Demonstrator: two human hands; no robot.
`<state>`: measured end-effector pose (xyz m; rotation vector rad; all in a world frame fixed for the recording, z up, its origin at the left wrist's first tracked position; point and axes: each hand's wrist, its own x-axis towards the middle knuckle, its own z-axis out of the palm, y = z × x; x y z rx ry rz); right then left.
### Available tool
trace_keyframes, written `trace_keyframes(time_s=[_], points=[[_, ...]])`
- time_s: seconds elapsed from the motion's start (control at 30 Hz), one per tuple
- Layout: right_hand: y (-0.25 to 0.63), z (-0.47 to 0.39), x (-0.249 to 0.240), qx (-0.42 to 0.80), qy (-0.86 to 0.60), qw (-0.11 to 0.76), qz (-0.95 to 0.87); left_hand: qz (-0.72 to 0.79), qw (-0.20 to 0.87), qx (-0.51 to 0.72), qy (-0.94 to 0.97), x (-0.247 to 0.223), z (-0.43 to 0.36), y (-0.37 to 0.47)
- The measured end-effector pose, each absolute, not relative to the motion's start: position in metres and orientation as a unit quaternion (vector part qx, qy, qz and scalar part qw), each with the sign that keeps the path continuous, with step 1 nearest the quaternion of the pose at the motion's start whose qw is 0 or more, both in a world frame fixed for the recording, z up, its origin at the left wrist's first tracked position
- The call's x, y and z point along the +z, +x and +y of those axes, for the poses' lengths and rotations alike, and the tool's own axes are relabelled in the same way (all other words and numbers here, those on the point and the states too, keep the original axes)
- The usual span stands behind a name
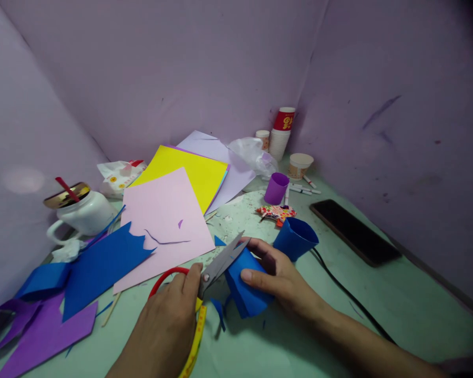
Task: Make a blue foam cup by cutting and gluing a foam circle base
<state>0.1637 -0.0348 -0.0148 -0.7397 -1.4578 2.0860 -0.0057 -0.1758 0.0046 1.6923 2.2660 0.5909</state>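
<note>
My left hand [173, 310] is closed round the red handles of the scissors [216, 268], whose blades point up and right along the top edge of a folded blue paper piece [247, 289]. That piece is gripped by my right hand [276, 270], thumb on its near face and fingers behind. A thin blue scrap [219, 311] hangs just below the scissors. Beside my left hand, a yellow measuring tape [198, 336] curves downward. Behind my right hand a blue paper tube [295, 239] stands on the table.
Pink [161, 226] and yellow sheets [185, 170] lie behind my hands. Cut blue [102, 268] and purple paper [55, 336] and a white mug [86, 212] are left. A purple tube [276, 189], paper cups [279, 142], markers and a phone [355, 231] are right.
</note>
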Motion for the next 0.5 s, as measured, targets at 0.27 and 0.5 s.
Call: trace_keyframes(time_s=[0.27, 0.5], points=[[0.16, -0.034, -0.011, 0.82, -0.292, 0.239, -0.43, 0.725, 0.337, 0.245, 0.549, 0.028, -0.167, -0.005], [0.16, -0.036, -0.01, 0.811, -0.289, 0.219, -0.458, 0.807, 0.189, 0.385, 0.406, 0.029, -0.163, 0.003]])
